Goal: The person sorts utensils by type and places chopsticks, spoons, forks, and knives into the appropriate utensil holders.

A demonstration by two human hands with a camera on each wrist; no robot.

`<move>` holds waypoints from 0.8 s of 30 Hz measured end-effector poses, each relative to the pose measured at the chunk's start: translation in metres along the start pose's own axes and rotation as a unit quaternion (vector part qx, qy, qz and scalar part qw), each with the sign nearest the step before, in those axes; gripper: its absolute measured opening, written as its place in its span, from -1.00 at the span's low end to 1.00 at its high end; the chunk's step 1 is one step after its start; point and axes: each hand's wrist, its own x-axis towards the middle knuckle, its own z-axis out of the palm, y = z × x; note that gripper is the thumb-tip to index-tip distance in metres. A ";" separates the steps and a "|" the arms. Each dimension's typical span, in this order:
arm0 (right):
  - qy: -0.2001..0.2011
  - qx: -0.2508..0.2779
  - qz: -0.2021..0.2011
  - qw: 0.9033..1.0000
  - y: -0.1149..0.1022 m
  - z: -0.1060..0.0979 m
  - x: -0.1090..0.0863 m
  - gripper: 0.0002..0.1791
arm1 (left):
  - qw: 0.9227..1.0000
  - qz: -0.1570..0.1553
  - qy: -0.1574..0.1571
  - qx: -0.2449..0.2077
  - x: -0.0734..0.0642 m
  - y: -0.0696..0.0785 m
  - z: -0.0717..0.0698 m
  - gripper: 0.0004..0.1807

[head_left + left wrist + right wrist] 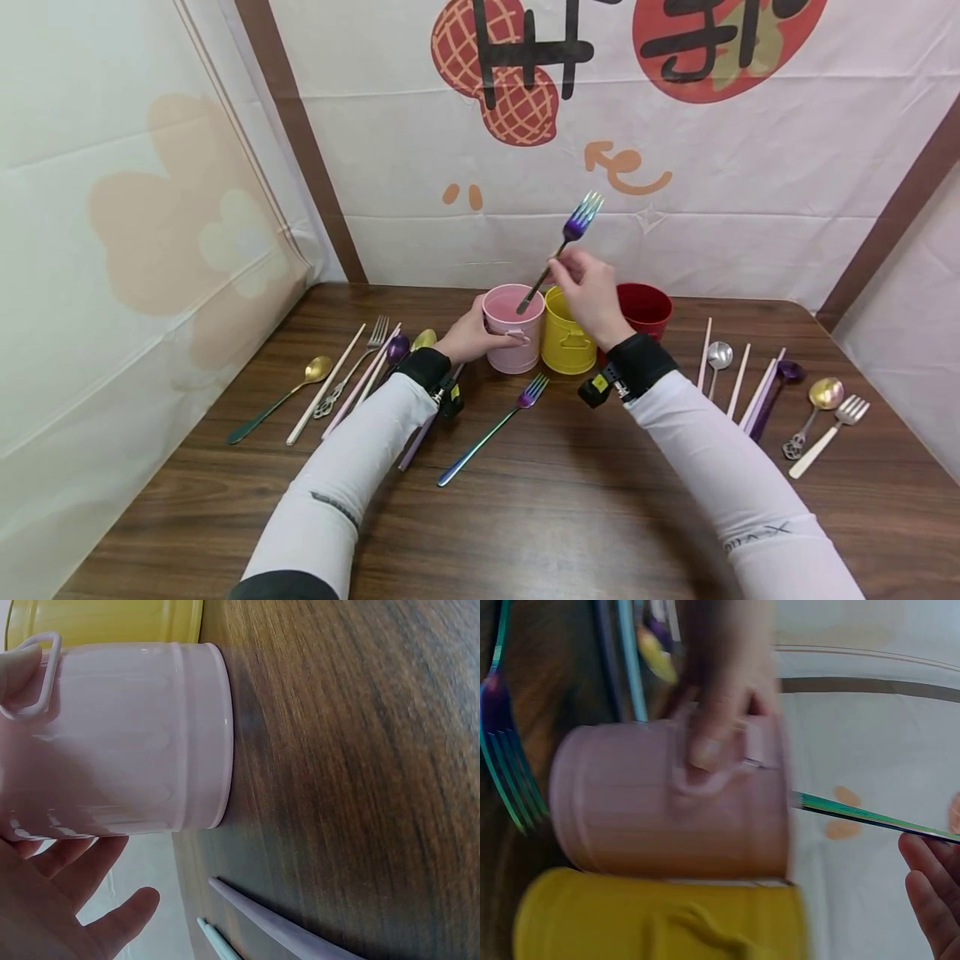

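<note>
A pink bucket [513, 357] stands upright on the table. My left hand [477, 333] holds it from the left, its thumb on the small side handle [52, 675] and its fingers round the far side. Above it my right hand [592, 296] pinches an iridescent fork [579, 222], tines up, its handle slanting down to the pink bucket's mouth. In the right wrist view the fork's handle [855, 812] meets the rim. Close on the right stands a yellow bucket [567, 348]. A red bucket [648, 307], partly hidden by my right hand, is beyond it.
Another iridescent fork [528, 397] lies in front of the buckets. Leftward lie chopsticks, a silver fork and spoons, including a green-handled gold spoon [318, 368]. On the right are more chopsticks, a silver spoon [720, 356], other spoons and a white-handled fork [852, 409]. A printed cloth backs the table.
</note>
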 end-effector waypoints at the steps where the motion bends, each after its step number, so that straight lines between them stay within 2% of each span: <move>1: -0.006 -0.012 -0.001 1.000 0.003 0.005 -0.002 -0.83 | 1.000 0.002 -0.001 0.004 0.000 0.000 0.000 0.07; 9: -0.063 -0.102 0.017 0.993 0.019 0.030 -0.011 -0.90 | 1.000 0.014 -0.008 0.018 0.000 0.003 0.001 0.04; 15: -0.110 -0.199 0.025 0.974 0.021 0.039 -0.013 -0.84 | 0.999 0.024 -0.002 0.043 0.000 0.001 0.000 0.04; 24: -0.100 -0.285 0.025 0.953 0.019 0.048 -0.008 -0.85 | 0.999 0.024 -0.010 0.036 -0.003 0.005 -0.001 0.06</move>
